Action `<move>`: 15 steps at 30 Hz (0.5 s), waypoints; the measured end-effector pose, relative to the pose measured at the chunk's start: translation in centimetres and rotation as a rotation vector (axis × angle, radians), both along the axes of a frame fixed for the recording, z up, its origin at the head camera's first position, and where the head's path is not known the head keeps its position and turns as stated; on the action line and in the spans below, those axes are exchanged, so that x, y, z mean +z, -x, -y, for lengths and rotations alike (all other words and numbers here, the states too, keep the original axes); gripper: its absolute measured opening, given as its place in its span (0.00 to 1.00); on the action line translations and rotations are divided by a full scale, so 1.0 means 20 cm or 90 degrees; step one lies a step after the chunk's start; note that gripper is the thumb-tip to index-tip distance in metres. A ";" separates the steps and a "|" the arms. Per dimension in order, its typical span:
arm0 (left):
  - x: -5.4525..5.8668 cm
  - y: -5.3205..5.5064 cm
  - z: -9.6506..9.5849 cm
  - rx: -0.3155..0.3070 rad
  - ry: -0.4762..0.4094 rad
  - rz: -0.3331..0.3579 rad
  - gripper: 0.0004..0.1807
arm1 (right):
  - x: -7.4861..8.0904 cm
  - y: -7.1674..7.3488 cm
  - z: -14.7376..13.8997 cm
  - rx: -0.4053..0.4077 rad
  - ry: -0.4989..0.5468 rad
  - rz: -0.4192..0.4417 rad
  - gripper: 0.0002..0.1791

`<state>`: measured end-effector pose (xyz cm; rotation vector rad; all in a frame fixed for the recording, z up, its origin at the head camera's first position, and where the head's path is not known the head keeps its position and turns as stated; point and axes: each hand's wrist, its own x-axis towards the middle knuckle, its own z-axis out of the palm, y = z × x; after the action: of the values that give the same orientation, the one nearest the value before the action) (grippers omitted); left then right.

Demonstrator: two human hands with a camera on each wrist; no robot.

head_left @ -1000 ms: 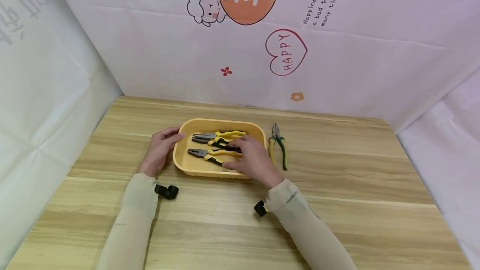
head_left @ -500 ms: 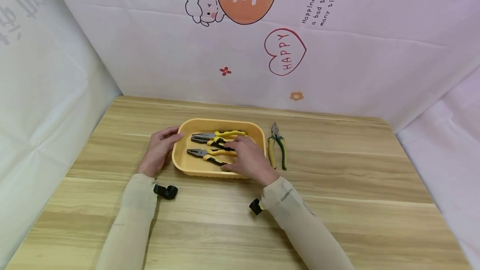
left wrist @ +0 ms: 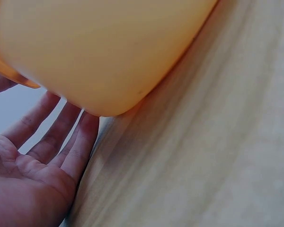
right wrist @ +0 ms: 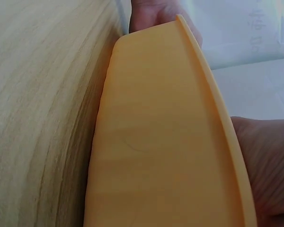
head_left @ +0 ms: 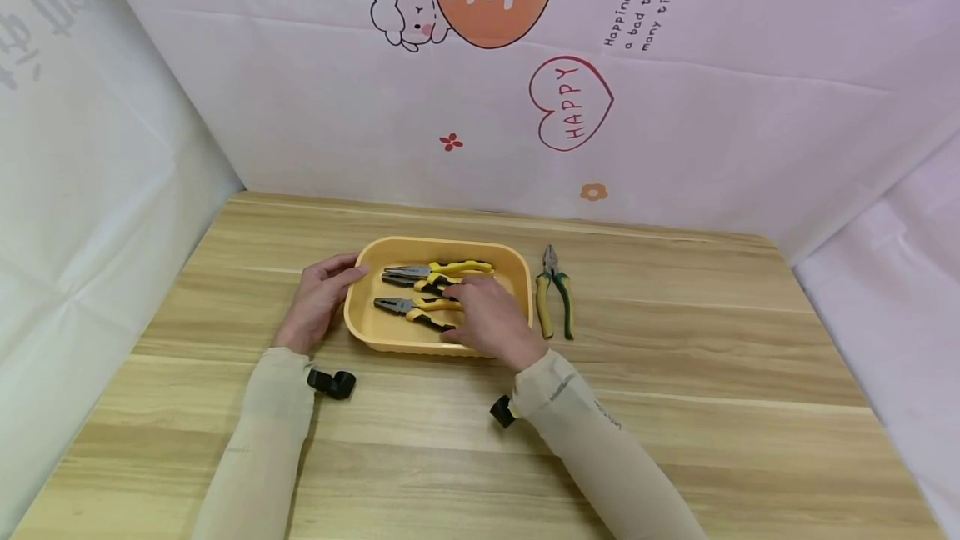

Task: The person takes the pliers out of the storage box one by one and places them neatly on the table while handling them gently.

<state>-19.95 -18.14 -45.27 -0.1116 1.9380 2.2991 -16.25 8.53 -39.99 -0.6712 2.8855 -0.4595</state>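
While spread, left hand (head_left: 317, 304) against tray (head_left: 416, 348)

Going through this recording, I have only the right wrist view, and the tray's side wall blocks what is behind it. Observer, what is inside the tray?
Observer: The head view shows at least three pliers lying in the tray.
Operator: I see part of a hand past the rim at my right edge. Where does it reach?
Observer: That right hand reaches in over the handles of the combination pliers, the lowest pair in the head view; whether it grips them is hidden.
Operator: Anything beside the tray?
Observer: Yes, a pair of yellow-and-green-handled pliers lies on the table just off the tray's right end, its handles spread.
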 end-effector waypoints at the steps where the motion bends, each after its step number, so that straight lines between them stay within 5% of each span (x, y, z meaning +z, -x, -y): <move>1: 0.00 0.00 0.00 0.001 0.001 -0.001 0.29 | 0.00 0.00 0.00 -0.001 0.000 0.001 0.34; 15: 0.01 -0.01 0.00 0.000 0.007 0.002 0.30 | 0.02 0.01 0.05 -0.017 -0.091 -0.004 0.31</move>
<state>-19.74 -18.15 -45.10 -0.1169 1.9496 2.2877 -16.38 7.49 -39.61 -0.6135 2.9017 -0.2510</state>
